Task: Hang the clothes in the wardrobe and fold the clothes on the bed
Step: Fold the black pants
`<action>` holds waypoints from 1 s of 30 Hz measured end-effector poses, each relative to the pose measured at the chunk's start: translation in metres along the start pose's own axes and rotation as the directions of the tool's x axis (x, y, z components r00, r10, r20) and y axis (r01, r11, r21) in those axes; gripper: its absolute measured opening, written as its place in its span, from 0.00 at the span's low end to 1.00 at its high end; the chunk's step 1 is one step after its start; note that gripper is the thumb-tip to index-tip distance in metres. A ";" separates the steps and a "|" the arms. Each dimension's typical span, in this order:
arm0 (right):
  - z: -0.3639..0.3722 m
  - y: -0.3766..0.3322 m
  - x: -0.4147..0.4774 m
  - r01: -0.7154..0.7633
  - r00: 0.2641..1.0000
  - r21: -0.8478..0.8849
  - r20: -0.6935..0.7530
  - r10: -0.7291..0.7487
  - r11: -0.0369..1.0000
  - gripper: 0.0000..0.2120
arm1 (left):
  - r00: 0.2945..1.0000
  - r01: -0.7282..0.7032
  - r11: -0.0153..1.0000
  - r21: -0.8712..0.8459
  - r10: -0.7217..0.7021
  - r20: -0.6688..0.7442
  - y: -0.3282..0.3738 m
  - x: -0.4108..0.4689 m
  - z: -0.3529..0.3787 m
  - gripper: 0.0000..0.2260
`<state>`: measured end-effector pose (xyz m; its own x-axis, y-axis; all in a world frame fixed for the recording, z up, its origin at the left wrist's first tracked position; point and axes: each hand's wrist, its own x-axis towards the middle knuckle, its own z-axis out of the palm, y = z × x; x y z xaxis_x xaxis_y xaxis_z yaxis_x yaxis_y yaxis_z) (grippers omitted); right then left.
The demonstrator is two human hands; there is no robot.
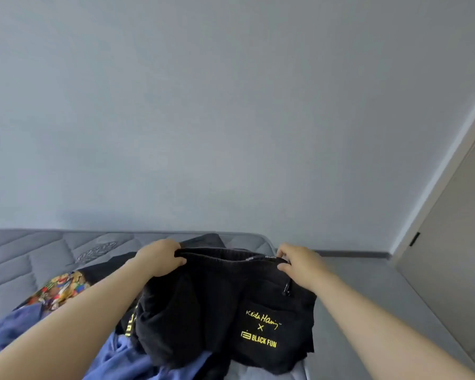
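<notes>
I hold up black shorts (217, 305) with yellow lettering on one leg, above the grey quilted bed (25, 256). My left hand (159, 259) grips the left end of the waistband, fingers curled over it. At the right end, my right hand (299, 263) pinches the waistband. The shorts hang down towards me, their legs bunched. Under them lie a blue garment (126, 360) and a colourful patterned garment (58, 289), and another dark garment (203, 239) shows behind the waistband.
A plain grey wall (231, 119) fills the upper view. To the right stands a grey door or wardrobe panel (455, 242) with a small dark handle. Grey floor (368, 283) runs along the bed's right side.
</notes>
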<state>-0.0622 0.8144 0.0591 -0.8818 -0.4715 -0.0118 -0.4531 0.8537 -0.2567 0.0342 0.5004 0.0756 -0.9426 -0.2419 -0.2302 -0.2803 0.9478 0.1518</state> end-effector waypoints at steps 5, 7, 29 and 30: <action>0.081 0.024 -0.031 -0.089 0.991 0.071 0.112 0.080 0.994 0.09 | 0.987 0.014 1.000 -0.004 -0.013 0.161 -0.007 0.002 0.084 0.14; 0.094 0.030 -0.041 -0.098 0.986 0.077 0.141 0.086 0.992 0.15 | 0.986 0.022 0.999 0.031 -0.026 0.163 -0.011 0.002 0.099 0.14; 0.129 0.063 -0.073 -0.072 0.993 -0.262 0.070 0.093 0.962 0.14 | 0.990 -0.143 0.986 0.085 0.143 0.017 -0.025 -0.028 0.121 0.21; 0.128 0.066 -0.073 -0.088 0.994 -0.231 0.050 0.102 0.969 0.14 | 0.991 -0.135 0.987 0.086 0.134 0.023 -0.026 -0.029 0.120 0.22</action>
<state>-0.0114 0.8772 -0.0806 -0.9157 -0.3925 -0.0861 -0.3919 0.9197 -0.0244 0.0909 0.5073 -0.0367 -0.9672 -0.1079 -0.2299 -0.1334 0.9862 0.0984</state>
